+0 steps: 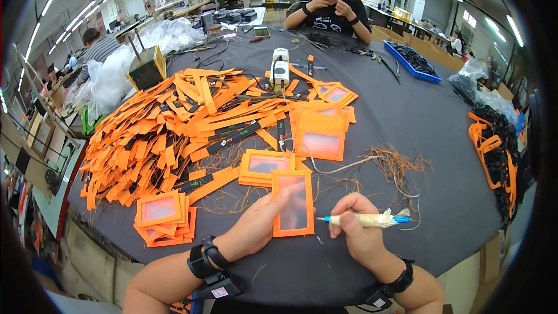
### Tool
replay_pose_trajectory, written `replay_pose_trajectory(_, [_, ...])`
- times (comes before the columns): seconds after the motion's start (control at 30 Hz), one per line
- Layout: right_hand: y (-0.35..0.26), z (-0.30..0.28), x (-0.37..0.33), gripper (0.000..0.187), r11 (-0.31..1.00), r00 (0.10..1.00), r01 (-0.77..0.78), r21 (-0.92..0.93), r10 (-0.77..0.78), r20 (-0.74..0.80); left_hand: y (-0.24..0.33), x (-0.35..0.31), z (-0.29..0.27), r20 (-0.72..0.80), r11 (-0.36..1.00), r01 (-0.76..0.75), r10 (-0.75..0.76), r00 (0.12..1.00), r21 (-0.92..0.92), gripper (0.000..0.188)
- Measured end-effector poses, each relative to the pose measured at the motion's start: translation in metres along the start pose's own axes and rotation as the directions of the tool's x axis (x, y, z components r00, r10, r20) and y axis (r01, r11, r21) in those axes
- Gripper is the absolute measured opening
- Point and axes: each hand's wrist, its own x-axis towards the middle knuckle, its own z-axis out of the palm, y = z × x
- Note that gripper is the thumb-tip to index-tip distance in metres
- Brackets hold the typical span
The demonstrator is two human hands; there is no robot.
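My left hand [256,221] grips an orange-bordered pouch with a clear window [293,203] by its left edge, the thumb lying on its face. In my right hand [360,238] is a pen-shaped tool [366,220], blue with cream tape wrapped round it. The tool's thin metal tip points left, close to the pouch's right edge; I cannot tell whether it touches. Matching pouches lie in a stack [264,163] just beyond my left hand, in a messy pile [164,215] to its left, and in a further stack [321,140] behind.
A large heap of orange and black strips [157,134] covers the table's left side. Loose orange threads [395,163] and a pale cord [343,169] lie beyond my right hand. A white power socket [281,67] and a blue tray [412,61] are farther back. A person [331,12] sits opposite.
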Motion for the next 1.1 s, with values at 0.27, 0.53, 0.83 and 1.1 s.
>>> replay_pose_trajectory(0.27, [-0.013,0.008,0.004,0.028,0.937,0.959,0.129,-0.323,-0.201,-0.2,0.003,-0.003,-0.002,0.137,0.916,-0.008,-0.052,0.989,0.401,0.034])
replay_pose_trajectory(0.53, [-0.018,-0.011,0.006,0.023,0.82,0.933,0.326,-0.471,-0.36,0.018,0.008,-0.012,0.014,0.193,0.814,-0.024,-0.109,0.975,0.58,0.037])
replay_pose_trajectory(0.83, [-0.016,0.004,-0.003,0.009,0.974,0.988,0.057,-0.219,-0.087,-0.131,0.006,-0.011,0.015,0.185,0.804,-0.022,-0.11,0.977,0.594,0.039])
replay_pose_trajectory(1.1, [-0.014,0.005,-0.001,0.01,0.972,0.986,0.048,-0.228,-0.082,-0.142,0.004,-0.013,0.017,0.188,0.779,-0.073,-0.059,0.98,0.623,0.037])
